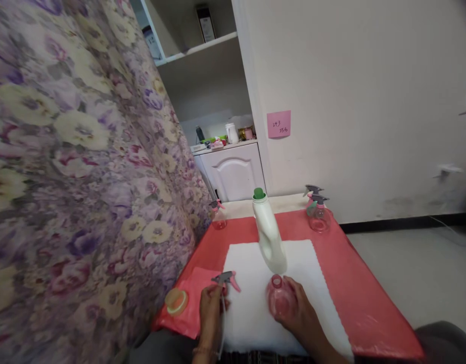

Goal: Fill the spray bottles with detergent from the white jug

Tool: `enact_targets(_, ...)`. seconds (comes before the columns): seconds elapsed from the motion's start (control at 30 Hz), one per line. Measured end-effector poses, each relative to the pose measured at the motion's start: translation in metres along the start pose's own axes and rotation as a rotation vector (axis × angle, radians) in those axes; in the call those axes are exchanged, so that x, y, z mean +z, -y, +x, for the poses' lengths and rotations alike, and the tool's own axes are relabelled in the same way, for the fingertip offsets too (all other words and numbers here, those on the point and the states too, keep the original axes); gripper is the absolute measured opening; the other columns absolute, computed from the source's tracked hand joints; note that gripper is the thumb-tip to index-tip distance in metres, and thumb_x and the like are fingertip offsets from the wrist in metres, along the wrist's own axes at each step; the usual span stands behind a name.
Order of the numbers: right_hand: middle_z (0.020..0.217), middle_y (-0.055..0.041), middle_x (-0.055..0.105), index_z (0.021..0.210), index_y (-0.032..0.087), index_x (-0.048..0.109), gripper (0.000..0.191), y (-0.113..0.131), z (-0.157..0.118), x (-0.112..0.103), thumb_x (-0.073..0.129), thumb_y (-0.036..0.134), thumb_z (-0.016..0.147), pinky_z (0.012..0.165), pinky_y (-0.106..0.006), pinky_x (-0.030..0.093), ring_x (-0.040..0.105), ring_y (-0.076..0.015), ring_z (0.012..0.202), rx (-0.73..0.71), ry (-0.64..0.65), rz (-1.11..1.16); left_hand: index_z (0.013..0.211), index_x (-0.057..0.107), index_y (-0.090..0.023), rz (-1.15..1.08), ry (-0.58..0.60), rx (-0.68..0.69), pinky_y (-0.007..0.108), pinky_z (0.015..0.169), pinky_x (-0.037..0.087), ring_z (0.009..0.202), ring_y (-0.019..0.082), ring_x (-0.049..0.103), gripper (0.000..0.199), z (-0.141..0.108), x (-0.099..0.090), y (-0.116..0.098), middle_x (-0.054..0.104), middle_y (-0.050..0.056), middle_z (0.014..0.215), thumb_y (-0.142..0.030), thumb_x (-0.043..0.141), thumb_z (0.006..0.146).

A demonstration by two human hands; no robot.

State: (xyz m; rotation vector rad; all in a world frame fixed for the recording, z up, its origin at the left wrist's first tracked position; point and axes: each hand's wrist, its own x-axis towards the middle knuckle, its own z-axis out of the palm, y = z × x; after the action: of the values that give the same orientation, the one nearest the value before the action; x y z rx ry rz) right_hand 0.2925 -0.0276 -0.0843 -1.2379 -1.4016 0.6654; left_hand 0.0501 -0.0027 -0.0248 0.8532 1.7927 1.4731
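My left hand [211, 306] is closed round the neck of a grey and pink spray head [226, 279], whose thin clear tube hangs down past my wrist. My right hand [299, 308] wraps round the right side of a clear pink bottle [280, 299] with an uncovered mouth, over the white cloth [248, 326]. The spray head and the bottle are apart. Just behind the bottle, a tall pale green jug [269, 235] with a green piece in its mouth stands on the cloth.
On the red-covered table [369, 308], a spray bottle [219, 218] stands at the back left and others [319, 220] at the back right. A round yellowish container [176, 302] lies at the left edge. A floral curtain [85, 202] hangs close on the left.
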Motion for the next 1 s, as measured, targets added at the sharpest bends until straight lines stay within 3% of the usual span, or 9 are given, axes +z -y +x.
enact_targets(0.17,0.124,-0.0075,0.060,0.128,0.027,0.044,0.065,-0.003,-0.001,0.000,0.068,0.031,0.068,0.095,-0.040,0.053,0.061,-0.0288,0.113,-0.007,-0.024,-0.024,0.077,0.062,-0.015,-0.500,0.079,-0.147,0.028,0.069,0.056,0.063,0.013,0.068,0.004,-0.009,0.007,-0.019,0.070,0.003,0.069,-0.016,0.058,0.077)
enact_targets(0.23,0.124,-0.0074,0.060,0.128,0.026,0.045,0.064,0.000,0.000,0.000,0.067,0.029,0.068,0.096,-0.040,0.052,0.061,-0.0284,0.113,-0.019,-0.033,-0.020,0.077,0.063,-0.015,-0.637,0.113,-0.184,0.026,0.072,0.057,0.068,0.012,0.069,0.013,-0.011,0.008,-0.030,0.071,0.004,0.071,-0.008,0.053,0.080)
enact_targets(0.37,0.120,-0.0072,0.063,0.126,0.025,0.048,0.060,0.003,0.002,-0.001,0.064,0.025,0.068,0.095,-0.039,0.052,0.062,-0.0277,0.112,-0.037,-0.040,-0.009,0.084,0.066,-0.014,-0.808,0.190,-0.205,0.026,0.073,0.058,0.073,0.012,0.070,0.018,-0.019,0.008,-0.054,0.074,0.005,0.081,-0.004,0.051,0.084)
enact_targets(0.5,0.120,-0.0059,0.063,0.126,0.025,0.048,0.068,-0.001,0.002,0.001,0.067,0.022,0.060,0.092,-0.038,0.055,0.064,-0.0285,0.109,-0.011,-0.048,0.009,0.094,0.068,-0.017,-0.928,0.281,-0.068,0.024,0.075,0.057,0.080,0.012,0.069,0.017,-0.038,0.009,-0.085,0.074,0.003,0.089,-0.009,0.064,0.080)
enact_targets(0.63,0.122,-0.0059,0.062,0.128,0.026,0.046,0.066,-0.003,0.001,0.004,0.065,0.024,0.065,0.095,-0.039,0.052,0.062,-0.0283,0.112,-0.017,-0.049,0.020,0.104,0.067,-0.021,-0.836,0.338,0.142,0.022,0.079,0.055,0.088,0.012,0.067,0.028,-0.068,0.019,-0.122,0.072,0.003,0.105,-0.022,0.074,0.077)
enact_targets(0.73,0.121,-0.0067,0.062,0.127,0.025,0.047,0.062,-0.002,0.001,0.005,0.065,0.028,0.068,0.095,-0.040,0.052,0.062,-0.0284,0.112,-0.022,-0.070,0.010,0.105,0.066,-0.021,-0.720,0.352,0.287,0.019,0.079,0.051,0.089,0.011,0.066,0.029,-0.087,0.032,-0.141,0.071,0.002,0.104,-0.025,0.074,0.077)
enact_targets(1.0,0.118,-0.0071,0.066,0.125,0.025,0.051,0.059,0.005,0.003,0.004,0.069,0.032,0.069,0.093,-0.037,0.055,0.065,-0.0282,0.108,-0.079,-0.117,0.007,0.106,0.063,-0.022,-0.506,0.390,0.362,0.028,0.088,0.050,0.096,0.016,0.066,0.030,-0.104,0.056,-0.137,0.069,0.005,0.112,-0.031,0.072,0.079)
